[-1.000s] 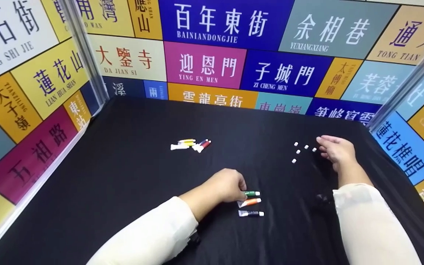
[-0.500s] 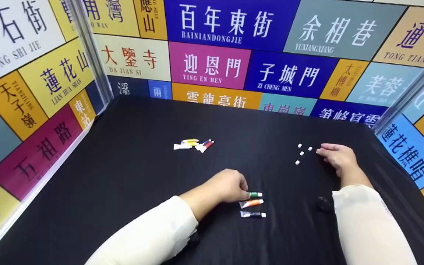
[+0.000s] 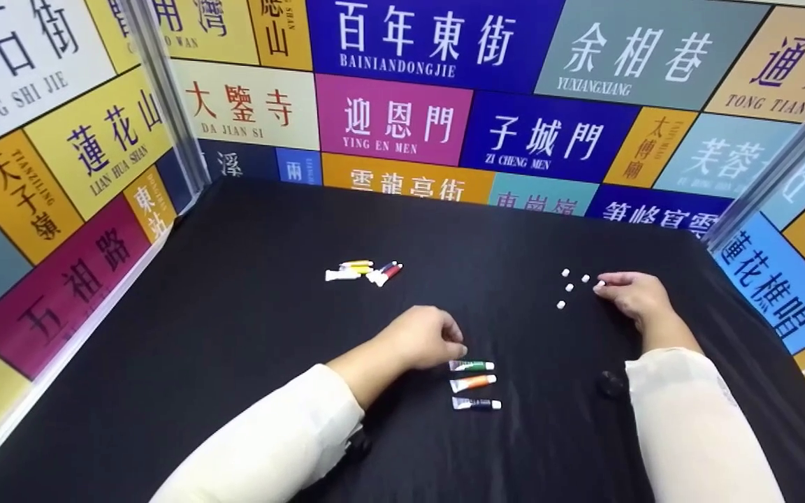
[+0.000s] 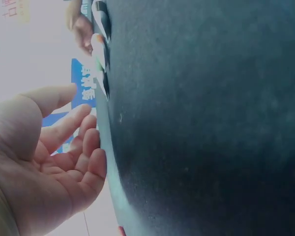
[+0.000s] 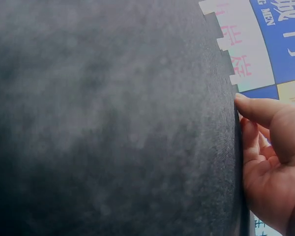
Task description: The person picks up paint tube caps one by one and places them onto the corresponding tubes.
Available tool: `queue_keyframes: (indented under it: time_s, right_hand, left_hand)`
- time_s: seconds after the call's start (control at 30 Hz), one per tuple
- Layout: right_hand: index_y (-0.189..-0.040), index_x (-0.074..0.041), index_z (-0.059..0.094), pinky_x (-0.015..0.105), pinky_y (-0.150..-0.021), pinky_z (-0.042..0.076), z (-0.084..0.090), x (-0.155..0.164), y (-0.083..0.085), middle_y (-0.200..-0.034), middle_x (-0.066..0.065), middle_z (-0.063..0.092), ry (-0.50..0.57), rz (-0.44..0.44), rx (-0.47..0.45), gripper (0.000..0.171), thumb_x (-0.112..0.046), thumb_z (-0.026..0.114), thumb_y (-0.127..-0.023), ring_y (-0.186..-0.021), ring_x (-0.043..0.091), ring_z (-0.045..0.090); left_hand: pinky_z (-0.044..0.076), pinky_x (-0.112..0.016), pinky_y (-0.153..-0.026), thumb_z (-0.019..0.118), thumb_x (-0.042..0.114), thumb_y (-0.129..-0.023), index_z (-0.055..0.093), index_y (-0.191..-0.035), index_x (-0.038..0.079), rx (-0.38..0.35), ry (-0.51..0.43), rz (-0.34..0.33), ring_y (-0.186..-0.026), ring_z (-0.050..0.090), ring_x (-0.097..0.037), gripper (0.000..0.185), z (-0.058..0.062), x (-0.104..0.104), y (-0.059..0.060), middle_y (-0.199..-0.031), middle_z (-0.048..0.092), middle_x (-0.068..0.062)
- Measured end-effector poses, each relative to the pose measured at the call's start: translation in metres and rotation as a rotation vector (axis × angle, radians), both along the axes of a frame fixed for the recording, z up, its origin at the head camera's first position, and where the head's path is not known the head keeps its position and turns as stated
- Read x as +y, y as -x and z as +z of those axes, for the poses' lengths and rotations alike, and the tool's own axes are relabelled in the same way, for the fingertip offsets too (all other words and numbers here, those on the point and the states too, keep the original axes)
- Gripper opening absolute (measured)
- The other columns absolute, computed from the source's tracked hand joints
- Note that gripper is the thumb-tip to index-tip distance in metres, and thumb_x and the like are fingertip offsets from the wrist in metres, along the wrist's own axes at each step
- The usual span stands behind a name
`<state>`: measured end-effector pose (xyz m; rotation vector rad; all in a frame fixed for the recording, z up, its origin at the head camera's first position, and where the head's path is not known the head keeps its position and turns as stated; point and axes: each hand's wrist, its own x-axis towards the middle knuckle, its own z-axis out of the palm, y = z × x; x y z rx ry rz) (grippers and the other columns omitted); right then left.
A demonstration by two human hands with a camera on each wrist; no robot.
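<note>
My left hand [image 3: 453,344] rests on the black cloth [image 3: 249,328], fingers loosely curled and holding nothing; the left wrist view shows its palm [image 4: 54,167] bare. Just right of its fingertips lie three small paint tubes in a row: green [image 3: 472,365], orange [image 3: 474,382] and black [image 3: 477,404]. My right hand [image 3: 612,286] lies flat at the right, fingers relaxed. Its fingertips [image 3: 602,283] reach several small white caps [image 3: 569,287] scattered on the cloth, and one cap lies right at a fingertip. In the right wrist view one fingertip [image 5: 242,100] touches the cloth.
Several more paint tubes [image 3: 364,272] lie bunched at the middle back of the cloth. A small black object [image 3: 612,383] sits by my right sleeve. Walls [image 3: 402,119] printed with colourful street signs enclose the cloth on the left, back and right.
My left hand has let go of the green tube and drawn back slightly to the left, so the whole tube shows. My right hand has crept a little left toward the white caps.
</note>
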<state>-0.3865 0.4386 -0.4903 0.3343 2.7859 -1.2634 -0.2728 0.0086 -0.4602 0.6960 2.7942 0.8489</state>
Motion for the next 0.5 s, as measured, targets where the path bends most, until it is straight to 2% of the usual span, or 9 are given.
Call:
queue_keyframes:
  time_s: [0.1, 0.2, 0.27, 0.37, 0.5]
  right_hand:
    - [-0.139, -0.004, 0.070, 0.013, -0.080, 0.048, 0.000, -0.002, -0.003, -0.140, 0.016, 0.066, -0.069, 0.012, 0.005, 0.050, -0.033, 0.075, -0.099, -0.096, 0.006, 0.058]
    - [-0.139, -0.004, 0.070, 0.014, -0.081, 0.048, 0.001, -0.003, -0.006, -0.143, 0.018, 0.063, -0.071, 0.007, 0.023, 0.049, -0.036, 0.072, -0.101, -0.099, 0.008, 0.057]
    - [-0.139, -0.006, 0.071, 0.014, -0.081, 0.048, 0.001, -0.003, -0.008, -0.138, 0.012, 0.065, -0.063, 0.001, 0.040, 0.050, -0.039, 0.072, -0.102, -0.099, 0.007, 0.057]
    - [-0.140, -0.007, 0.070, 0.014, -0.079, 0.050, 0.000, -0.003, -0.011, -0.119, -0.005, 0.071, -0.024, -0.007, 0.075, 0.051, -0.042, 0.071, -0.102, -0.094, 0.004, 0.060]
    - [-0.143, -0.005, 0.067, 0.015, -0.078, 0.056, 0.000, -0.007, -0.016, -0.093, -0.026, 0.071, 0.135, -0.032, 0.126, 0.052, -0.037, 0.072, -0.102, -0.087, 0.000, 0.069]
  left_hand:
    - [0.058, -0.033, -0.089, 0.078, 0.031, -0.093, 0.085, -0.100, 0.018, 0.029, -0.053, 0.014, -0.088, 0.069, -0.016, 0.016, -0.001, -0.002, 0.004, -0.092, 0.082, 0.003]
    - [0.059, -0.034, -0.090, 0.078, 0.029, -0.093, 0.083, -0.100, 0.016, 0.064, -0.110, 0.035, -0.090, 0.072, -0.017, 0.016, 0.001, -0.006, 0.010, -0.094, 0.082, 0.002]
    - [0.058, -0.035, -0.094, 0.078, 0.029, -0.094, 0.083, -0.102, 0.015, 0.075, -0.142, 0.059, -0.095, 0.073, -0.018, 0.017, 0.002, -0.010, 0.015, -0.098, 0.082, 0.001]
    - [0.058, -0.037, -0.097, 0.078, 0.028, -0.094, 0.082, -0.104, 0.014, 0.082, -0.205, 0.112, -0.100, 0.074, -0.020, 0.018, 0.003, -0.019, 0.024, -0.102, 0.082, -0.001]
    - [0.058, -0.038, -0.096, 0.079, 0.026, -0.094, 0.081, -0.108, 0.012, 0.085, -0.298, 0.172, -0.099, 0.073, -0.022, 0.020, 0.001, -0.035, 0.037, -0.104, 0.081, -0.005]
